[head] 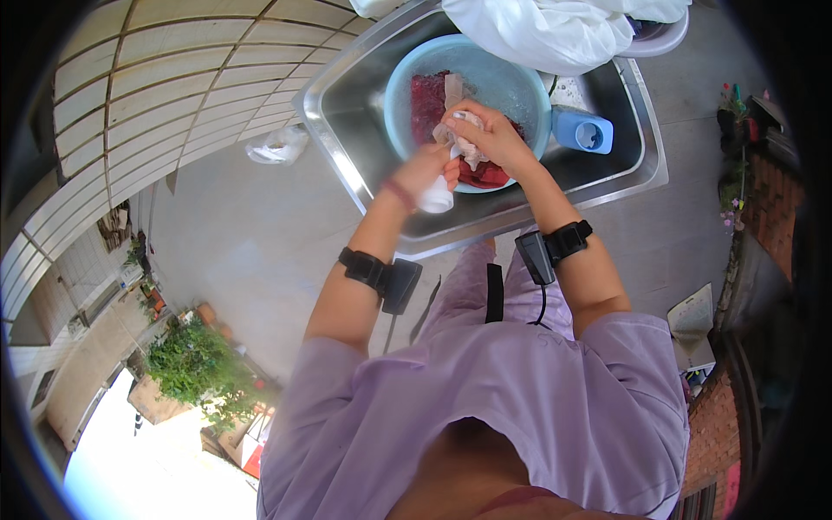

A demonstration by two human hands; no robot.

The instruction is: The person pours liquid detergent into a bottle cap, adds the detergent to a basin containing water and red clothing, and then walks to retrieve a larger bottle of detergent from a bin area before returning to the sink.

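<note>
Above a light-blue plastic basin [394, 104] of sudsy water, my right hand [489, 133] grips a bunched pale pink-white cloth [473, 153]. Close beside it, my left hand [426, 168] is closed around a white rounded item [436, 197] that pokes out below the fist. Blur hides whether that item is a container or part of the cloth. Dark red fabric [428, 104] lies wet in the basin, with more red fabric [484, 177] under my hands. A pale strip [454, 90] rests across the red fabric at the far side.
The basin stands in a stainless-steel sink [351, 185]. To its right is a blue plastic container [588, 133]. White fabric [546, 29] bulges over the sink's back edge, by a lilac basin [663, 36]. A tiled wall [214, 58] rises at left, a clear plastic bag [279, 144] near its foot.
</note>
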